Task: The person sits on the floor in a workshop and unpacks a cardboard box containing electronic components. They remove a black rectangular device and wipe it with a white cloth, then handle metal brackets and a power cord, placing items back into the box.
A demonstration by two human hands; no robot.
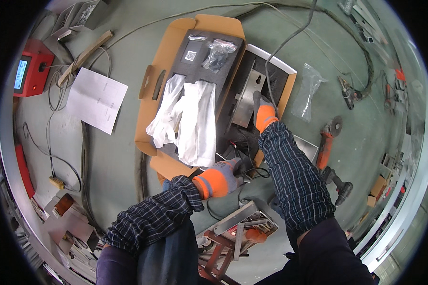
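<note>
I wear orange and grey work gloves. My right hand point(264, 114) is at the edge of a silver metal housing point(247, 99) with keyhole-shaped cut-outs, its fingers closed along the side. The housing lies in the dark foam of an open cardboard box point(289, 85). A dark cable point(270, 78) runs down past that hand. My left hand point(219, 179) is closed at the box's near end, beside black cables point(257, 172); whatever it grips is hidden. White cloth-like wrapping point(197, 121) covers part of the foam insert point(183, 66) on the left, which also bears small plastic bags point(218, 54).
A white paper sheet point(97, 99) and a red device with a screen point(35, 69) are left. On the right lie a clear plastic bag point(309, 92), an angle grinder point(325, 145) and a power drill point(340, 186). A tool tray point(252, 225) stands near my legs; cables cross the floor.
</note>
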